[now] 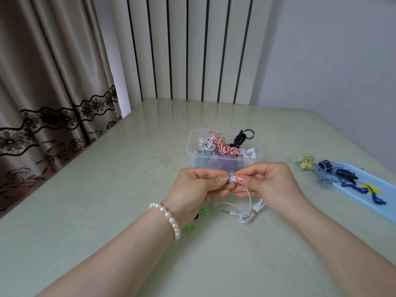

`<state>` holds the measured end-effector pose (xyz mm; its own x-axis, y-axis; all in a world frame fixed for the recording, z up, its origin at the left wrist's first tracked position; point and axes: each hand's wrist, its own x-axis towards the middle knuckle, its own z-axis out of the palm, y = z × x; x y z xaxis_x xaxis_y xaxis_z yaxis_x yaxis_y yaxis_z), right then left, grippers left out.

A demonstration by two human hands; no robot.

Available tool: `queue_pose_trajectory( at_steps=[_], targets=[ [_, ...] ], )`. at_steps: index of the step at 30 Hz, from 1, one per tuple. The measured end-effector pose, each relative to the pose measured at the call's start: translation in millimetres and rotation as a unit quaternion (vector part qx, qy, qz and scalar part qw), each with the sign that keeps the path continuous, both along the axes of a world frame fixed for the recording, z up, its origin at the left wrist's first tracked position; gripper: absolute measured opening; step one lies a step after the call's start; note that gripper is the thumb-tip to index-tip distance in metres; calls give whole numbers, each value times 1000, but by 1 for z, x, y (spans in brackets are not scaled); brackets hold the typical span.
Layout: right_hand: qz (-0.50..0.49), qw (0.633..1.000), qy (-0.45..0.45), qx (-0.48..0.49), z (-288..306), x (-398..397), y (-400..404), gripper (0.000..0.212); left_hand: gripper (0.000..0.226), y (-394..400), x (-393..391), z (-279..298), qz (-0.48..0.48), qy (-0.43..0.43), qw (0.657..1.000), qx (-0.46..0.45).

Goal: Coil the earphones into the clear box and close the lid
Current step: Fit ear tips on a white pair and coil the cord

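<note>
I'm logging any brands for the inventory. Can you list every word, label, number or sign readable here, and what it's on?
None can be read.
Clear box: no label shows.
Blue tray: a yellow mark under the dark blue earphones, too blurred to tell whether it is print.
White earphones in both hands' grip: no marking visible.
Curtain: lace flower pattern only, no text.
</note>
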<state>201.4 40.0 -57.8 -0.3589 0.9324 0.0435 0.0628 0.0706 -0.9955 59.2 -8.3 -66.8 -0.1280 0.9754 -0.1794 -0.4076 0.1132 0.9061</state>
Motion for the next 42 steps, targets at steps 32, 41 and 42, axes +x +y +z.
queue_pose_trajectory(
  at_steps=[32,41,42],
  targets=[
    [-101,982,72,146,-5,-4,-6,23,16,-6,15,9,27,-157,987,16],
    [-30,996,50,64,4,3,0,18,13,-4,13,6,39,28,996,69],
    [-25,997,44,63,3,3,0,16,13,-4,13,5,36,30,996,72]
  ],
)
